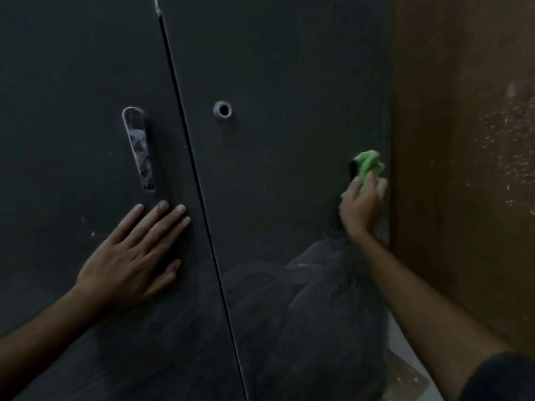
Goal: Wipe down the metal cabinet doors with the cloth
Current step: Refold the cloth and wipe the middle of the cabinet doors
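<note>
Two dark grey metal cabinet doors fill the view, the left door [72, 111] and the right door [289, 96], split by a narrow slanted gap. My left hand [130, 256] presses flat on the left door, fingers straight, just below its silver handle [139, 149]. My right hand [362, 206] grips a bunched green cloth [369, 164] against the right door near its right edge. Pale dusty smears show on the lower part of the right door.
A round silver lock hole [222, 110] sits high on the right door. A brown speckled wall [463, 169] stands directly right of the cabinet. A strip of pale floor [411, 360] shows at the bottom right.
</note>
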